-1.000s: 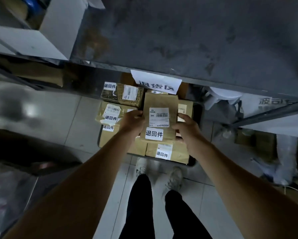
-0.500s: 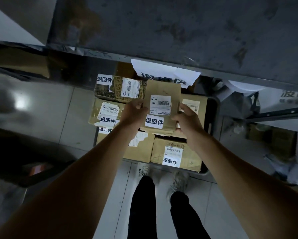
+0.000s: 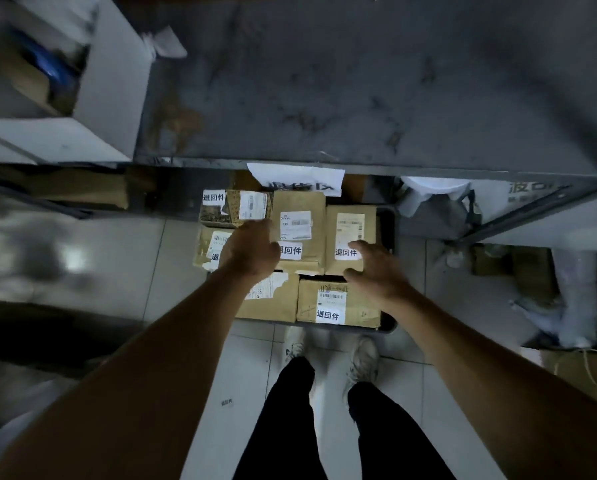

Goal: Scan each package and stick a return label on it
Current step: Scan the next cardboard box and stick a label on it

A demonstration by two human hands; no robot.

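- Shelving: grey metal shelf (image 3: 376,81) fills the top; white open carton (image 3: 93,81) sits on it at far left.
- Under the shelf edge, dark floor bin (image 3: 387,220) packed with brown cardboard parcels, a white paper sign (image 3: 300,178) hanging over them.
- Back-left patterned brown parcel (image 3: 228,209) carries a white return sticker; so does the tan parcel (image 3: 207,247) below it, partly hidden by the hand.
- Left hand (image 3: 252,251): fingers loosely bent, palm down, lying at the left edge of the centre tall brown parcel (image 3: 300,230); looks like touching, gripping nothing that I can see.
- Centre parcel lies flat in the bin, barcode label and white return label (image 3: 290,250) facing up.
- Right hand (image 3: 373,268): fingers spread and relaxed, holding nothing, hovering at the near edge of the right brown parcel (image 3: 350,237); contact unclear.
- Front-right flat brown box (image 3: 338,303) also labelled; front-left box (image 3: 273,296) shows only a torn label.
- Judgement: parcel placed in the bin, step nearly done. To do it well: seat it flat and snug, labels up and readable, then lift hands straight off without dragging neighbours.
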